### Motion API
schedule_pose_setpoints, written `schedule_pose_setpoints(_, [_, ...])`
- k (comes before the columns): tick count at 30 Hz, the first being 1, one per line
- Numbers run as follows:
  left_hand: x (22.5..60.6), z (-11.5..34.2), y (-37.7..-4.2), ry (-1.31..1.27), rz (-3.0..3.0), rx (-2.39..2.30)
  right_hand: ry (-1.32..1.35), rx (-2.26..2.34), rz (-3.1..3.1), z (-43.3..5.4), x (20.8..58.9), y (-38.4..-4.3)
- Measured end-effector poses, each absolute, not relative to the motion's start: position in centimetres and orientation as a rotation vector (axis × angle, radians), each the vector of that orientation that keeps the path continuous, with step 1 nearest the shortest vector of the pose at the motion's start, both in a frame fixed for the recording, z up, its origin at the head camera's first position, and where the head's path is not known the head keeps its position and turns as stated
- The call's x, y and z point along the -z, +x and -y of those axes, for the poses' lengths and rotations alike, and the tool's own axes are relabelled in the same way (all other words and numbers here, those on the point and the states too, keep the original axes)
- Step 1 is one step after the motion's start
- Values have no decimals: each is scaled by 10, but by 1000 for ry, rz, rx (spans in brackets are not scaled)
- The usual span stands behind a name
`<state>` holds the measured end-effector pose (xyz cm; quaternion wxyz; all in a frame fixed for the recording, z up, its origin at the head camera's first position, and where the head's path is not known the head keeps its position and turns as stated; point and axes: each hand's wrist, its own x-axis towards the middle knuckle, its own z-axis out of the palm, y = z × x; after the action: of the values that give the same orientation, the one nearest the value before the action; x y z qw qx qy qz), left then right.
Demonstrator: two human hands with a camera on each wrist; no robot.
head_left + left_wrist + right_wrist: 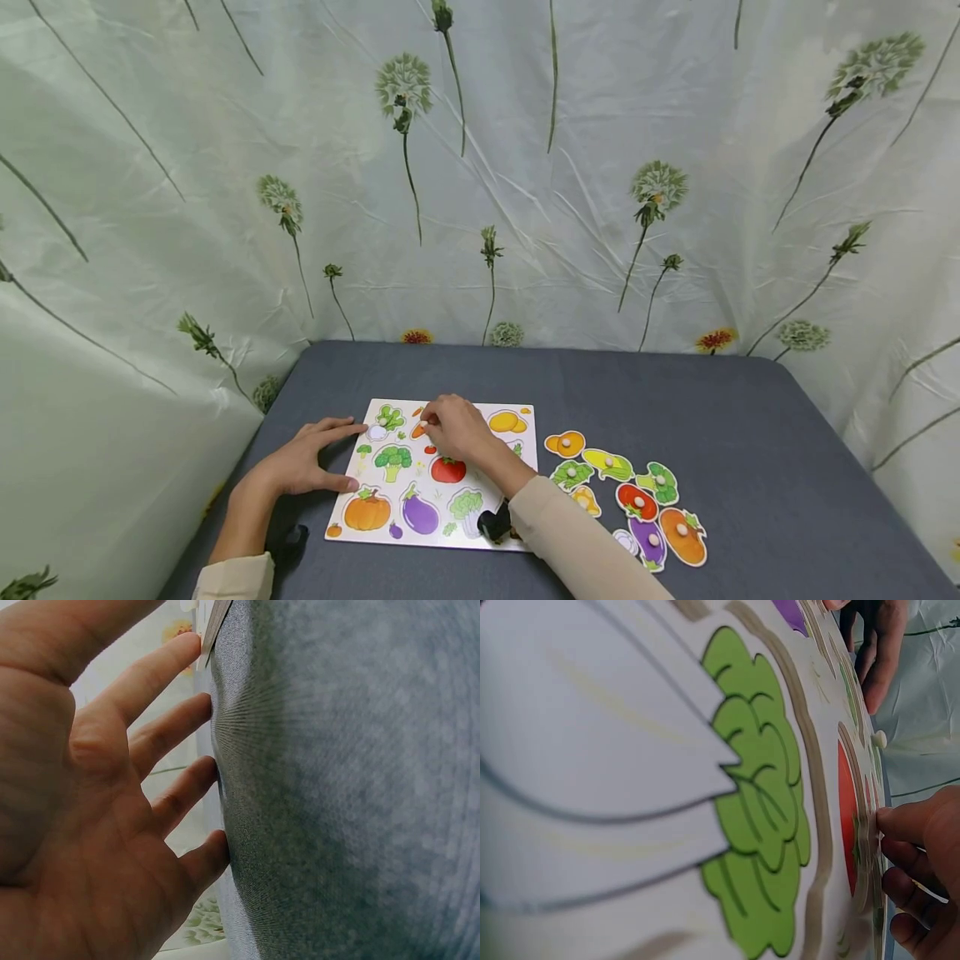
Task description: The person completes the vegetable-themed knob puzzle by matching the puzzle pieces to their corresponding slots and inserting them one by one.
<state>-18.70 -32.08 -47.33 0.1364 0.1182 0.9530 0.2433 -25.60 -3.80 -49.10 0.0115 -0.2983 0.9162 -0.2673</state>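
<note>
A white vegetable puzzle board (341,521) lies on the dark table with printed pictures such as a pumpkin, an eggplant and a broccoli. My right hand (459,429) is over its upper middle, fingertips and thumb pinching a small pale knob on the carrot piece (417,432). Most of that piece is hidden beneath the hand. My left hand (311,458) spreads along the board's left edge, thumb near the pumpkin picture and index finger by the upper corner. In the left wrist view, several fingertips of that hand (105,795) touch the cloth.
Right of the board, knobbed pieces lie in a loose cluster, among them a tomato (636,502), an eggplant (648,543), a pumpkin (682,537), a corn (609,464) and a broccoli (660,483). A flower-printed curtain (465,208) hangs behind the grey-blue table (735,433).
</note>
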Motion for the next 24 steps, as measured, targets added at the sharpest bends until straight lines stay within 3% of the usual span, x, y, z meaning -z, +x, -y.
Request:
schedule_pose_setpoints(13, [472,321,-187,360,-2762,-698,-933,907,-2855,30,489,-252])
schedule_pose_setpoints(24, [472,322,-187,379,-2759,-718,-944,896,-2883,-5,477,-248])
